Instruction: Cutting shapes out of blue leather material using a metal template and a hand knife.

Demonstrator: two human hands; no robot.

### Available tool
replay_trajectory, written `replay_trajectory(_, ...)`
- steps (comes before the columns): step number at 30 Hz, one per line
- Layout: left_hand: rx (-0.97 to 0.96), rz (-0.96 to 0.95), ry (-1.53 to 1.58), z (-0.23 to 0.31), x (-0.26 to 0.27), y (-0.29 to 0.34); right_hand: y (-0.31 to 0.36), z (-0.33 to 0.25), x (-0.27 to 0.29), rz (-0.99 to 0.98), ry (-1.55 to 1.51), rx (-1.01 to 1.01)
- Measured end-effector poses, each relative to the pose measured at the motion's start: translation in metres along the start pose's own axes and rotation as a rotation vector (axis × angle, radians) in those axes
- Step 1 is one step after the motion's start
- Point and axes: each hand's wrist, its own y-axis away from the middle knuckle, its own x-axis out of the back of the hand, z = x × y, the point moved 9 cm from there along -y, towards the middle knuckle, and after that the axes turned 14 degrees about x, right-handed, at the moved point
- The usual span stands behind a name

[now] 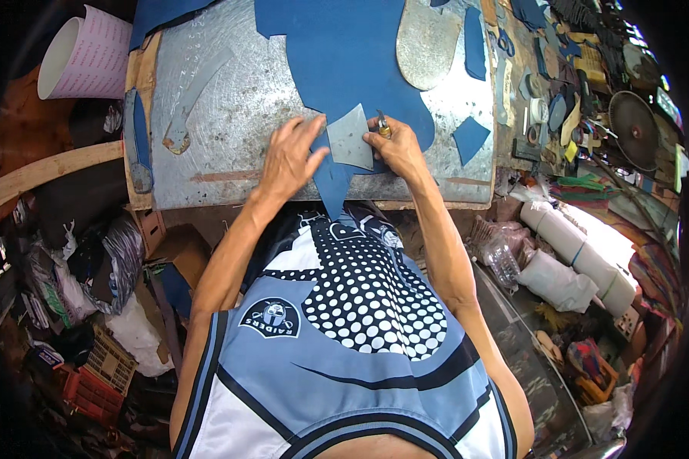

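A big blue sheet point(344, 57) lies on the metal top of the work table point(241, 115). It runs from the far edge to the near edge, and a pointy bit of it hangs down over the near edge, around the middle. On top of the sheet, close to the middle of the near edge, lies a flat gray piece point(351, 138) with a pointy top.

The left hand point(289, 158) is palm down just to the left of the gray piece. Its fingers are apart, and the thumb sticks out toward the piece. I cannot tell if it touches it. The right hand point(400, 149) is at the other side of the gray piece. Its fingers are clamped on a small tool point(383, 128) with a yellowish part, and its thumb is at the right side of the gray piece.

Near the right edge of the table is a small blue piece point(471, 140) with corners. A long blue strip point(475, 43) lies closer to the far right corner. A round-ended gray shape point(427, 46) is by the far edge, partly over the blue sheet. A curved gray strip point(197, 96) lies toward the left edge.
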Motion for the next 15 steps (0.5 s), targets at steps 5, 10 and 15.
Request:
replay_trajectory(5,0.008,0.017,0.016,0.009,-0.014,0.018,0.004,-0.014,0.004,0.055,0.230,0.157)
replay_trajectory(10,-0.020,0.039,-0.018,0.009,-0.016,0.022,0.014,-0.025,0.001,0.079,0.416,0.266)
replay_trajectory(15,-0.009,0.020,-0.022,0.008,-0.017,0.020,0.049,-0.025,0.000,-0.048,0.462,0.289)
